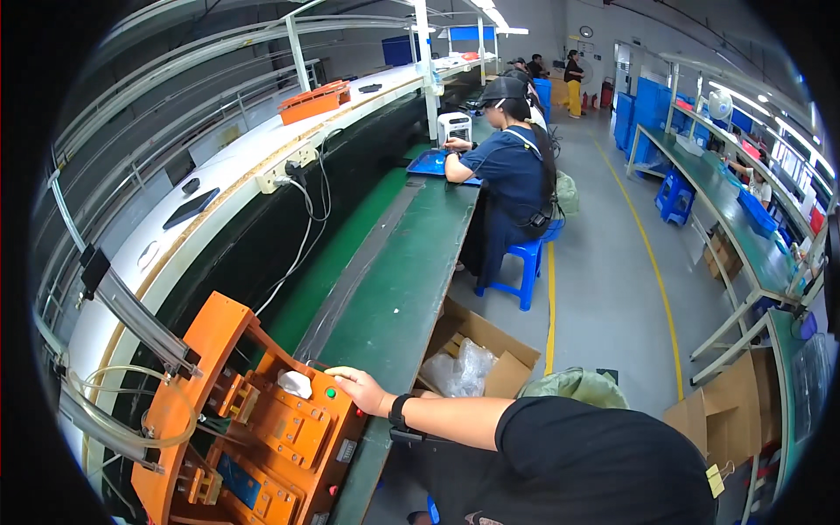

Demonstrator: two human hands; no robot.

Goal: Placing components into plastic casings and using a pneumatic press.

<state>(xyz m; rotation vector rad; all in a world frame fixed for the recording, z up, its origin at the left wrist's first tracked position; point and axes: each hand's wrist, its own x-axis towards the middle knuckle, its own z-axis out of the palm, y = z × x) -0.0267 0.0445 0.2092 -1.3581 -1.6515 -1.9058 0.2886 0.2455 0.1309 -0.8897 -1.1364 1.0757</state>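
"Where is the work sitting?"

"On the green bench (398, 262), the orange fixture (302, 429) is filling the 7-to-8 o'clock part of the head view. The right hand (363, 391) is resting at the fixture's 2 o'clock corner; the left hand isn't showing."

"What are the fingers (345, 375) doing?"

"They're lying close together, partly bent, over the edge. The palm side is facing away, so I can't tell whether they're gripping anything."

"And how would you be doing this well?"

"I'd be pressing lightly and evenly, so the fixture isn't sliding on the bench. I'd be keeping my fingertips away from the yellowish blocks (236, 398) at its 11 o'clock, which may be pinching points. And I'd be watching the green button (331, 394), just beside the hand at its 9 o'clock, so that nothing is brushing it by accident."

"How is the fixture looking?"

"Bright orange and sturdy. A tall frame is standing along its 9 o'clock side, and a silvery cylinder (144, 319) is slanting away towards 10 o'clock. A flat blue piece (238, 479) is lying in the bed towards 7 o'clock. A white piece (296, 383), too small to make out, is lying towards 1 o'clock. Smallest, a red button (332, 491) is showing at 4 o'clock."
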